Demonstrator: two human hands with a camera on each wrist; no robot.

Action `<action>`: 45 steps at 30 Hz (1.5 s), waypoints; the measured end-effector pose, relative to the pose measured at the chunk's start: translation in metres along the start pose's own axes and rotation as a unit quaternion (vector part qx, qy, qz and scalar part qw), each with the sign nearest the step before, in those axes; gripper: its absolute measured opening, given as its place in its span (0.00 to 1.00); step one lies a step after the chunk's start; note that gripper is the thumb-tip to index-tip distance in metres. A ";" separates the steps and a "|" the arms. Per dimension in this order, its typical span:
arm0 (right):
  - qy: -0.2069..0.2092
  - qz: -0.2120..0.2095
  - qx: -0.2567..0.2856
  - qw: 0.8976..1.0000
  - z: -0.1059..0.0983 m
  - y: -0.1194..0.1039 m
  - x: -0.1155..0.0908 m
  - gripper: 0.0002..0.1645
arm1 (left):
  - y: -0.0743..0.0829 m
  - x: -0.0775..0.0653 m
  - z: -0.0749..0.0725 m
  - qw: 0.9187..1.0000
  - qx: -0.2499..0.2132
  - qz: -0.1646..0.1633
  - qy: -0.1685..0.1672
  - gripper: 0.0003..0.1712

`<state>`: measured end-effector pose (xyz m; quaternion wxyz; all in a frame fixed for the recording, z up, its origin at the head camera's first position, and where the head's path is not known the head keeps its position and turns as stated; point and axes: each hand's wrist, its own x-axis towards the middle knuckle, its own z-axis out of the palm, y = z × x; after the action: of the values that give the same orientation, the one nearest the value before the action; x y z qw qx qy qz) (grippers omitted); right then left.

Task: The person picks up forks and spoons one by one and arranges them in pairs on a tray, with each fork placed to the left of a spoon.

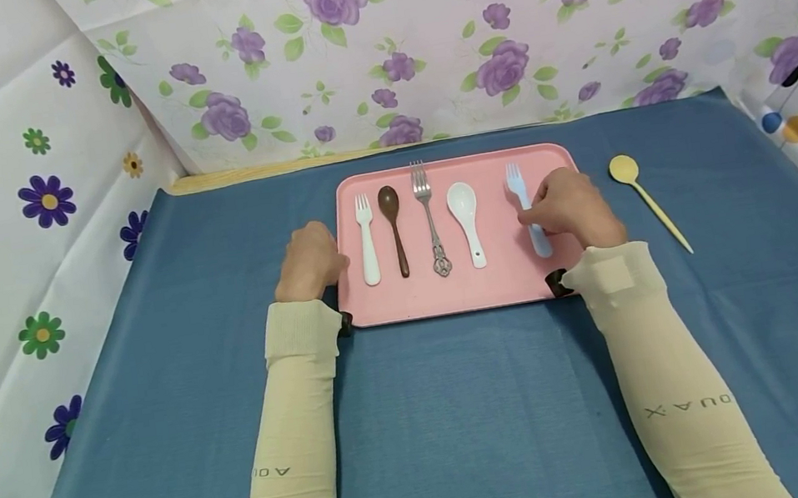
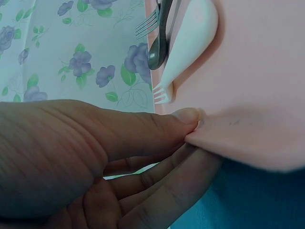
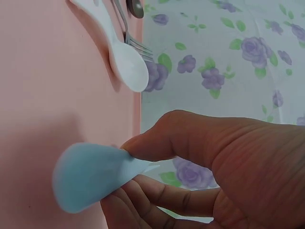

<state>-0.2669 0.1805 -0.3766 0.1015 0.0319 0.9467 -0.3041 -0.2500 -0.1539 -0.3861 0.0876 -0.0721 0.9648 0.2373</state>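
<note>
A: What does the head view show?

B: A person's right hand (image 1: pixel 575 205) pinches a light blue fork (image 1: pixel 539 241) at the right side of a pink tray (image 1: pixel 451 298), tines pointing away from the wearer. The left hand (image 1: pixel 310 262) grips the tray's left edge. A white spoon (image 1: pixel 464 205) lies to the fork's left; a yellow spoon (image 1: pixel 624 169) rests off the tray on blue cloth (image 1: pixel 460 426).

A: And the left wrist view?

B: Thumb (image 2: pixel 187 116) above, fingers (image 2: pixel 178 183) below, the left hand closes on the tray's rim. The tray looks thin, stiff and probably light; its edge offers a sound hold. A white fork (image 2: pixel 193 36) lies near the thumb.

A: The right wrist view?

B: The right hand's thumb and fingers close on the light blue fork partway along, its broad handle end projecting. Whether it touches the tray cannot be told.

A: How should it handle?

B: Light, rigid and slightly slippery, judging by its smooth, plastic look. Mid-handle seems the best hold; the slim tines appear weakest.
</note>
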 end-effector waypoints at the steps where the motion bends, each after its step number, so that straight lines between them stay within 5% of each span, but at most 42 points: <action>1: 0.002 0.000 -0.002 1.000 0.001 -0.001 0.000 0.14 | 0.000 0.000 0.000 1.000 0.000 0.000 -0.001 0.22; 45: 0.005 0.004 -0.005 1.000 0.015 -0.010 0.006 0.11 | -0.002 0.002 0.001 1.000 0.007 0.000 0.000 0.22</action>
<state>-0.2715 0.1637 -0.3839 0.0985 0.0362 0.9485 -0.2989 -0.2519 -0.1552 -0.3878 0.0884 -0.0718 0.9664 0.2305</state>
